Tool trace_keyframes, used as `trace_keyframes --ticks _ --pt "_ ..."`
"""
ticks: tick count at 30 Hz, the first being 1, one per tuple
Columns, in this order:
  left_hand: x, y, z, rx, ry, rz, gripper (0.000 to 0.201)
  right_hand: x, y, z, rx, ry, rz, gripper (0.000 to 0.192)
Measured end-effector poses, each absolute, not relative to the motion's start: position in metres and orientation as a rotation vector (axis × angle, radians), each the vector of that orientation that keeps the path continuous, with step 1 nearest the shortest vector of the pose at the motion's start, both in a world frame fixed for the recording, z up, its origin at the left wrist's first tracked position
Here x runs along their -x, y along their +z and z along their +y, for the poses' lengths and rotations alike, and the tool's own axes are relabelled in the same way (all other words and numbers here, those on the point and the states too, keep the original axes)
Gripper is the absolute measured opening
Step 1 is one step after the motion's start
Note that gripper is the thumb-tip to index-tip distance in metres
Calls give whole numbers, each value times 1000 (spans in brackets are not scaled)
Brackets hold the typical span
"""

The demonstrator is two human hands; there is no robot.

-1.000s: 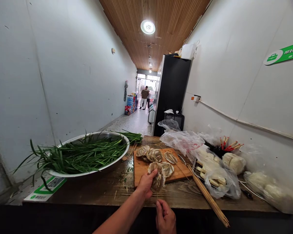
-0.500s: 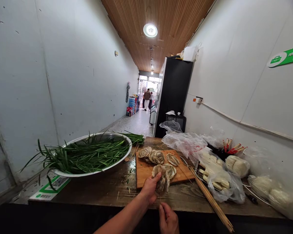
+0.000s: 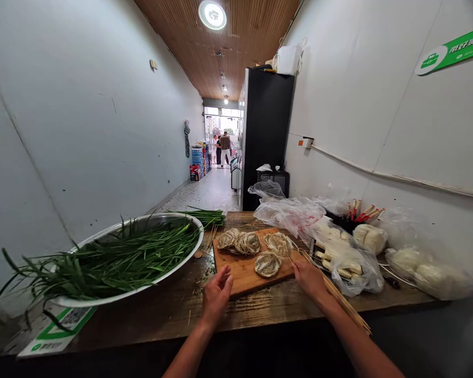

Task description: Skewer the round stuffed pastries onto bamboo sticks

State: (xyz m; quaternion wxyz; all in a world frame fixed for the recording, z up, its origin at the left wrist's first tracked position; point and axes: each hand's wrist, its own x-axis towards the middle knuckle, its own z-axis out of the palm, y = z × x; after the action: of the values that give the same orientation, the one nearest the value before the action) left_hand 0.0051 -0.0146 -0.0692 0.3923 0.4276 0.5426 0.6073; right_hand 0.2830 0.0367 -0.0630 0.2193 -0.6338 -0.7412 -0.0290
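My right hand point(image 3: 309, 281) pinches the end of a thin wooden skewer point(image 3: 289, 257) at the right side of the wooden cutting board point(image 3: 240, 275). At the skewer's other end, a flat, round, brownish piece of food point(image 3: 278, 243) lies on the board. My left hand point(image 3: 216, 295) holds nothing, its fingers loosely bent and apart beside the board's front left corner. A single round piece point(image 3: 268, 264) rests between the hands, and a stack of similar pieces point(image 3: 247, 243) sits farther back on the board.
A large metal basin point(image 3: 203, 233) of long green leaves stands left. Right of the board lie a bundle of skewers point(image 3: 345, 302) and plastic bags of pale food point(image 3: 357, 268). More greens point(image 3: 208, 216) lie behind the basin. People point(image 3: 224, 147) stand by the far doorway.
The skewered piece held in front of me is now down on the board's right back part. My left hand has let go and moved left; my right hand has moved forward and right.
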Motion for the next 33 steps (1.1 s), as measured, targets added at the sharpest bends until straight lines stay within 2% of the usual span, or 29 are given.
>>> trace_keyframes --ticks 7,14,19,23,29,33 --pt "-7 -72 -21 -1288 1451 1437 32 -280 -48 104 1876 -51 -2212 33" --pt "-6 -76 -17 -1381 1440 1470 33 -283 -44 114 1966 -51 -2200 31" --pt "-2 -79 -14 -1523 1365 1537 35 -288 -45 64 1875 -79 -2120 34" --pt "-3 -77 -9 -1601 1310 1580 32 -311 -74 -14 1637 -11 -1930 32" --pt "-30 -68 6 -1782 1241 1516 28 -386 -106 -77 1936 -271 -1565 32" --pt "-64 -64 9 -1895 1242 1411 23 -421 -111 -75 2166 -96 -1601 31"
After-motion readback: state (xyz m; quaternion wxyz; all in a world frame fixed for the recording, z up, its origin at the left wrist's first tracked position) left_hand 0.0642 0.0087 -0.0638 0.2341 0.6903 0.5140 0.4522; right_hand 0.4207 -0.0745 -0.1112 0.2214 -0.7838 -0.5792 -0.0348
